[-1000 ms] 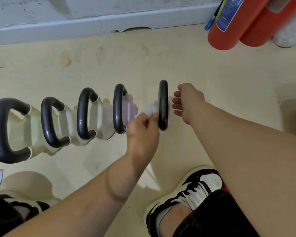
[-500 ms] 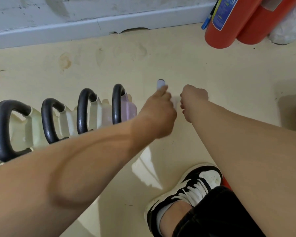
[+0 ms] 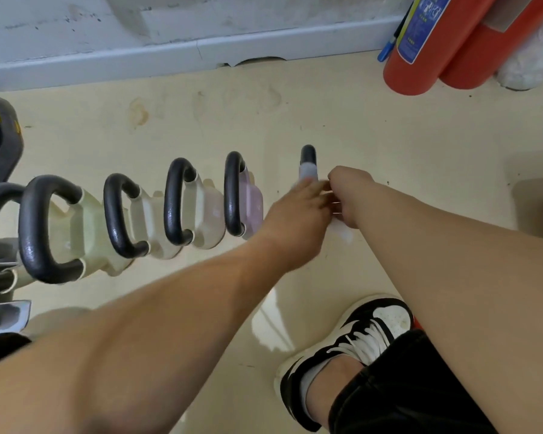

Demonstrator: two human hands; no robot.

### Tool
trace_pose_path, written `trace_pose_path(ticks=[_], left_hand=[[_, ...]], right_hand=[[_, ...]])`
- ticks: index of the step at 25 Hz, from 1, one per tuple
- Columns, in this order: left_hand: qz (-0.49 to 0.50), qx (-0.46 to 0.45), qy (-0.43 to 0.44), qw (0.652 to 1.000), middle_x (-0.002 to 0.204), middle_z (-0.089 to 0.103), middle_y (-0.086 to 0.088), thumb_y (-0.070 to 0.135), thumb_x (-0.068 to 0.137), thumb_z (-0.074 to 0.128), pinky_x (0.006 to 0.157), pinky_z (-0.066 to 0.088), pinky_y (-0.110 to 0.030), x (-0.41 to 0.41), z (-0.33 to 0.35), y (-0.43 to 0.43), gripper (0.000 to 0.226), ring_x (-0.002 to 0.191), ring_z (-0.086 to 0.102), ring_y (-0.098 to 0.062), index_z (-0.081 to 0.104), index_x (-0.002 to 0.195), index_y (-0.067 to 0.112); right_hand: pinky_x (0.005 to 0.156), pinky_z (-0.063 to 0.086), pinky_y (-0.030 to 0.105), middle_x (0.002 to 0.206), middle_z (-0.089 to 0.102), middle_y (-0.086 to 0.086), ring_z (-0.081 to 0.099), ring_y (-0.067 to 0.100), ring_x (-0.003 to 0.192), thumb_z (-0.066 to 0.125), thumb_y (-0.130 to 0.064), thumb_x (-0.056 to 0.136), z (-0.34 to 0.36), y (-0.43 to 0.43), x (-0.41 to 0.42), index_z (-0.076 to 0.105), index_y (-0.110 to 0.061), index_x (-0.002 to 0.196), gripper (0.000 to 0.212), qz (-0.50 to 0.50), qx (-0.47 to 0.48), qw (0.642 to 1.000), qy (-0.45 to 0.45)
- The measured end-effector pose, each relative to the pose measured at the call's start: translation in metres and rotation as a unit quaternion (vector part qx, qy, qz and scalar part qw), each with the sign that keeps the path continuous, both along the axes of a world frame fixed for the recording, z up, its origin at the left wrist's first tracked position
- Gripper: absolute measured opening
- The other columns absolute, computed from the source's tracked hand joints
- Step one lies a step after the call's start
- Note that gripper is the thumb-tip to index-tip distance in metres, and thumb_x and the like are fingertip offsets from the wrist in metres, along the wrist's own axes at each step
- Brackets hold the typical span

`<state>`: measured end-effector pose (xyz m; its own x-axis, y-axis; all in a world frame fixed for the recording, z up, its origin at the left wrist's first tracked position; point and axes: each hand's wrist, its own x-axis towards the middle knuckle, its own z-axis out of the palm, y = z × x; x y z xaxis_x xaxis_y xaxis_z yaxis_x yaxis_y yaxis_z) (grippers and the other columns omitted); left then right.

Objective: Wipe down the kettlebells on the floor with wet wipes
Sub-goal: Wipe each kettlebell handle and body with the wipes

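Head camera, looking down at the cream floor (image 3: 405, 145), and we've got a row of kettlebells (image 3: 176, 208) lined up, black handles up, pale bodies below, one of them pinkish (image 3: 251, 202). At the right end of the line stands the end kettlebell (image 3: 308, 153), a little apart from the rest, and only the top of its black handle shows; both arms cover the body. The wet wipe (image 3: 308, 169) sits white against that handle, just under the visible tip. The left hand (image 3: 295, 214) is right there, back of the hand up, fingers reaching forward to the wipe. It's blurred, so I cannot tell whether they pinch the wipe or just press it. The right hand (image 3: 348, 195) is tight alongside, touching the left, fingers curled inward; whether they grip anything I cannot tell. A white patch shows just below it. A black-and-white sneaker (image 3: 358, 339) is planted near the bottom edge, and two red fire extinguishers (image 3: 420, 57) stand by the wall at top right.
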<state>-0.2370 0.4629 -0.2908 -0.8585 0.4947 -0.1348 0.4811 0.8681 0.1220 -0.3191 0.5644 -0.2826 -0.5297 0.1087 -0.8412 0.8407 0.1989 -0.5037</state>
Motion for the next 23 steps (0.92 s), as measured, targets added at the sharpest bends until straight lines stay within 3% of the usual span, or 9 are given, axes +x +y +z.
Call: trace_pose_path(ticks=[2, 4, 7, 11, 14, 16, 19, 21, 23], left_hand=[[-0.003, 0.102, -0.015, 0.995, 0.118, 0.071, -0.003, 0.007, 0.090, 0.059, 0.111, 0.041, -0.040, 0.051, -0.016, -0.014, 0.019, 0.142, 0.044, -0.024, 0.077, 0.097, 0.013], [0.031, 0.116, -0.128, 0.984, 0.115, 0.070, -0.004, 0.009, 0.097, 0.056, 0.100, 0.050, -0.037, 0.096, -0.020, -0.026, 0.016, 0.137, 0.050, -0.023, 0.072, 0.096, 0.012], [0.189, 0.134, -0.241, 0.942, 0.100, 0.067, -0.007, 0.022, 0.104, 0.045, 0.079, 0.045, -0.031, 0.116, -0.003, -0.037, 0.022, 0.100, 0.064, -0.029, 0.063, 0.095, 0.013], [0.410, 0.298, -0.209, 0.836, 0.092, 0.067, -0.012, 0.019, 0.100, 0.045, 0.079, 0.055, -0.037, 0.093, 0.034, -0.063, 0.020, 0.088, 0.066, -0.032, 0.061, 0.095, 0.008], [0.448, 0.377, -0.272, 0.764, 0.115, 0.064, -0.011, 0.009, 0.093, 0.047, 0.084, 0.059, -0.039, 0.103, 0.064, -0.087, 0.038, 0.098, 0.067, -0.030, 0.054, 0.128, 0.022], [0.465, 0.419, -0.282, 0.728, 0.119, 0.064, -0.010, 0.003, 0.089, 0.050, 0.080, 0.062, -0.041, 0.112, 0.081, -0.107, 0.049, 0.099, 0.068, -0.031, 0.057, 0.132, 0.025], [0.481, 0.446, -0.236, 0.717, 0.094, 0.071, -0.011, 0.004, 0.081, 0.054, 0.080, 0.060, -0.038, 0.122, 0.110, -0.148, 0.024, 0.091, 0.070, -0.029, 0.070, 0.098, 0.006], [0.486, 0.424, -0.234, 0.727, 0.094, 0.068, -0.001, 0.010, 0.075, 0.057, 0.083, 0.051, -0.030, 0.130, 0.133, -0.177, 0.033, 0.090, 0.066, -0.020, 0.064, 0.107, 0.004], [0.486, 0.401, -0.225, 0.743, 0.106, 0.070, -0.003, 0.016, 0.073, 0.062, 0.077, 0.052, -0.024, 0.143, 0.156, -0.209, 0.051, 0.090, 0.065, -0.014, 0.056, 0.124, 0.013]], right_hand=[[0.074, 0.056, 0.036, 0.083, 0.066, 0.012, 0.061, 0.029, 0.071, 0.048, -0.015, 0.084, 0.006, -0.003, 0.011, 0.066, -0.004, 0.096, 0.024, 0.005, 0.038, 0.999, 0.006], [0.069, 0.050, 0.034, 0.080, 0.059, 0.010, 0.054, 0.028, 0.071, 0.050, -0.015, 0.085, 0.013, -0.008, 0.020, 0.066, -0.005, 0.101, 0.025, 0.026, 0.056, 0.998, 0.015], [0.084, 0.050, 0.042, 0.082, 0.049, 0.003, 0.049, 0.027, 0.089, 0.053, -0.020, 0.094, 0.036, -0.017, 0.028, 0.050, -0.015, 0.105, 0.011, 0.065, 0.071, 0.993, 0.069], [0.070, 0.056, 0.039, 0.083, 0.062, 0.009, 0.062, 0.030, 0.074, 0.056, -0.022, 0.087, 0.063, -0.037, 0.038, 0.059, -0.004, 0.111, 0.031, 0.106, 0.141, 0.976, 0.124], [0.054, 0.047, 0.031, 0.080, 0.062, 0.014, 0.055, 0.024, 0.056, 0.049, -0.016, 0.086, 0.082, -0.066, 0.070, 0.055, -0.006, 0.108, 0.025, 0.151, 0.103, 0.980, 0.075], [0.056, 0.053, 0.032, 0.076, 0.063, 0.015, 0.058, 0.026, 0.057, 0.048, -0.017, 0.092, 0.094, -0.092, 0.098, 0.059, -0.002, 0.096, 0.018, 0.216, 0.082, 0.972, 0.043], [0.063, 0.061, 0.035, 0.067, 0.068, 0.009, 0.065, 0.025, 0.056, 0.052, -0.017, 0.090, 0.112, -0.140, 0.130, 0.068, -0.007, 0.088, 0.019, 0.229, 0.023, 0.972, 0.041], [0.070, 0.062, 0.034, 0.070, 0.068, 0.007, 0.067, 0.025, 0.062, 0.053, -0.013, 0.088, 0.117, -0.172, 0.139, 0.067, -0.008, 0.097, 0.018, 0.171, -0.024, 0.984, 0.036], [0.062, 0.059, 0.029, 0.078, 0.069, 0.011, 0.067, 0.026, 0.065, 0.051, -0.008, 0.086, 0.128, -0.208, 0.149, 0.063, -0.004, 0.109, 0.027, 0.134, -0.070, 0.988, 0.028]])
